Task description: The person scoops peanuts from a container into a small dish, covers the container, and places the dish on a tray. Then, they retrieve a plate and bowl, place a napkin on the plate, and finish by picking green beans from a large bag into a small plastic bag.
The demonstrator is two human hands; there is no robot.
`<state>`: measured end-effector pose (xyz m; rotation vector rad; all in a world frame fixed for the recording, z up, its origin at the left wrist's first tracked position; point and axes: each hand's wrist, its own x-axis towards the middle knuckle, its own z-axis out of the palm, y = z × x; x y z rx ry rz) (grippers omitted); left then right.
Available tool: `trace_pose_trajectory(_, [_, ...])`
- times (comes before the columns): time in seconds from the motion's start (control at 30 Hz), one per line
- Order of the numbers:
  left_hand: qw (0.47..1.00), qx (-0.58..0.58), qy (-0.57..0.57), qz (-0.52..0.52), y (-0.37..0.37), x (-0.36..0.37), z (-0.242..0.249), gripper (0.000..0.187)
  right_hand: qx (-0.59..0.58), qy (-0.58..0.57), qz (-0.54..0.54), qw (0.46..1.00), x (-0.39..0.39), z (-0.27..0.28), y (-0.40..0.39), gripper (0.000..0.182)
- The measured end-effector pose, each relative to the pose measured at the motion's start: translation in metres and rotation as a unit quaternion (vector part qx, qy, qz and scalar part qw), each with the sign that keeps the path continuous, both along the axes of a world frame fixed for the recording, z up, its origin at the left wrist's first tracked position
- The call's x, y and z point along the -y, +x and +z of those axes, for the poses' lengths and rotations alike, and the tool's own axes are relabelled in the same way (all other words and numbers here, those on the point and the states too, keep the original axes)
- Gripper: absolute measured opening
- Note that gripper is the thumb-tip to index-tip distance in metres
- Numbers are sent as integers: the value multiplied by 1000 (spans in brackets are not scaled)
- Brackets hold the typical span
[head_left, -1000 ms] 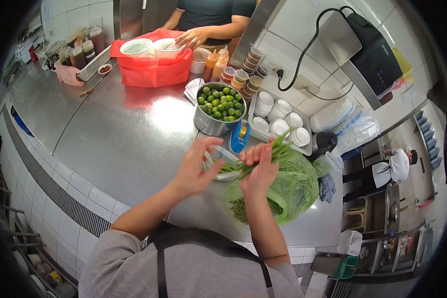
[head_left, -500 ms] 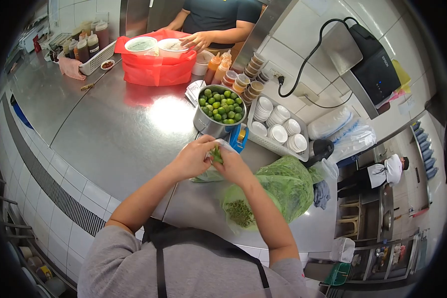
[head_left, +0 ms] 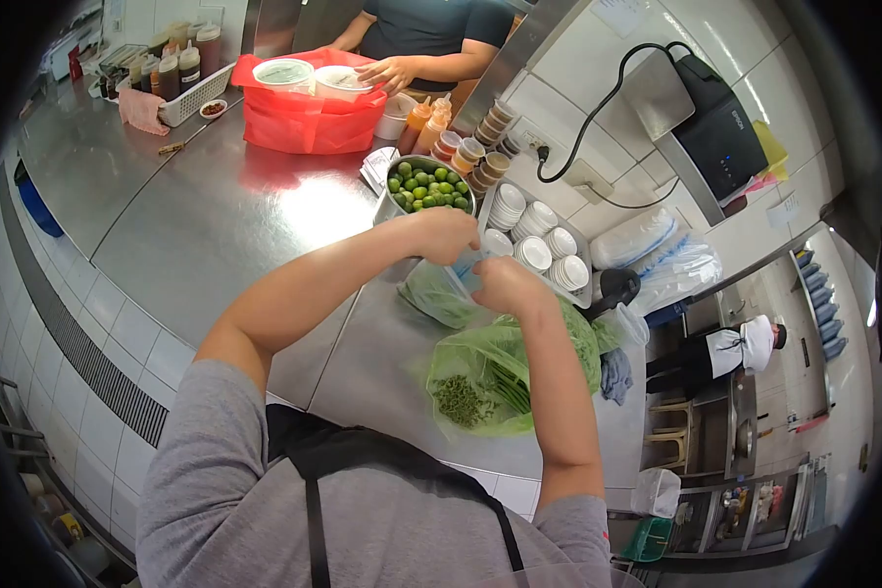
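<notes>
My left hand (head_left: 446,235) and my right hand (head_left: 505,284) are both closed into fists close together over the steel counter (head_left: 216,225). Between them they grip the top of a small clear plastic bag (head_left: 433,294) that holds green stalks and hangs down to the counter. Just below my right hand lies a large green plastic bag (head_left: 500,367), open, with long green stalks and chopped green bits inside. A metal pot of limes (head_left: 428,186) stands right behind my left hand.
A white tray of small stacked white cups (head_left: 534,240) sits to the right of the pot. Farther back another person's hand (head_left: 387,71) rests by tubs in a red bag (head_left: 304,113). Sauce bottles (head_left: 181,69) stand at the back left. A black printer (head_left: 720,127) hangs on the wall.
A second ago my right hand held a bunch of green stalks above the large bag. The stalks went into the small clear bag, and both hands have now lifted and closed on its top.
</notes>
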<state>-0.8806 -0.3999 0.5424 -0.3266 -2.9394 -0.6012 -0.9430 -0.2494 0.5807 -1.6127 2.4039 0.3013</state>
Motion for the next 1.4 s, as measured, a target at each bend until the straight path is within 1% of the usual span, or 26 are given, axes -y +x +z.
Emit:
trace_pose_trajectory(0.1, [999,23,-27,22,-16,3,6,44,-17,1,-10,1000,-4,-1,-12,27])
trace_pose_trajectory(0.13, [999,-24,-14,34,-19,7,-1,42,-23,-4,-9,1000,-2,0,-15,28])
trace_pose_trajectory(0.2, [989,-127,55,44,-15,9,-8,31,-56,-91,-30,994,-3,-1,-11,26])
trace_pose_trajectory(0.27, [955,-230,155,109,15,2,6,25,-86,-205,42,974,-6,5,7,21])
trace_pose_trajectory(0.3, [935,-258,199,143,27,5,5,21,-65,-264,69,960,-8,4,19,19])
trace_pose_trajectory(0.37, [906,-328,171,205,32,33,-29,17,-19,-353,103,930,-12,1,39,15])
trace_pose_trajectory(0.43, [893,-273,231,275,60,66,-61,16,18,-383,120,916,-18,-9,57,14])
trace_pose_trajectory(0.5, [871,-240,207,374,100,94,-90,17,48,-398,91,912,-24,-21,69,14])
trace_pose_trajectory(0.57, [859,-229,154,432,133,137,-142,17,51,-413,92,904,-28,-41,74,15])
trace_pose_trajectory(0.63, [824,-174,181,508,177,155,-148,17,52,-427,93,898,-25,-53,84,16])
trace_pose_trajectory(0.67, [820,-173,180,515,195,165,-149,17,26,-445,72,892,-22,-55,92,17])
trace_pose_trajectory(0.7, [803,-150,182,548,213,178,-150,18,0,-463,51,885,-19,-57,100,18])
trace_pose_trajectory(0.73, [783,-128,185,580,229,191,-150,19,3,-461,59,885,-15,-60,105,18])
trace_pose_trajectory(0.8, [777,-141,158,593,256,227,-155,22,-53,-464,0,884,-7,-63,111,20])
trace_pose_trajectory(0.83, [776,-151,130,598,265,247,-155,25,-55,-465,4,884,-3,-67,112,20])
trace_pose_trajectory(0.9, [778,-145,114,600,279,290,-153,29,-100,-422,-64,899,4,-82,112,18])
trace_pose_trajectory(0.97, [794,-132,96,586,286,336,-155,34,-109,-412,-93,900,4,-98,115,17])
trace_pose_trajectory(1.03, [795,-166,48,581,287,387,-159,33,-123,-403,-131,898,12,-106,141,16])
trace_pose_trajectory(1.07, [805,-165,54,567,287,409,-164,33,-104,-410,-176,889,15,-106,156,15])
trace_pose_trajectory(1.1, [813,-155,4,561,290,430,-165,32,-84,-418,-218,878,23,-103,170,15])
trace_pose_trajectory(1.13, [818,-145,-47,555,290,448,-167,32,-92,-414,-228,876,34,-103,186,15])
trace_pose_trajectory(1.17, [824,-143,-41,547,289,462,-170,32,-92,-421,-220,875,43,-104,204,14])
trace_pose_trajectory(1.23, [847,-3,-50,529,293,479,-168,28,-94,-423,-219,874,61,-103,240,14])
trace_pose_trajectory(1.33, [876,-5,-22,483,301,483,-167,25,-54,-437,-223,869,92,-101,283,12])
trace_pose_trajectory(1.37, [873,-8,-19,486,308,481,-167,25,-56,-438,-217,871,102,-101,294,12])
trace_pose_trajectory(1.4, [883,-7,-14,468,317,472,-161,21,-42,-432,-215,875,111,-101,305,12])
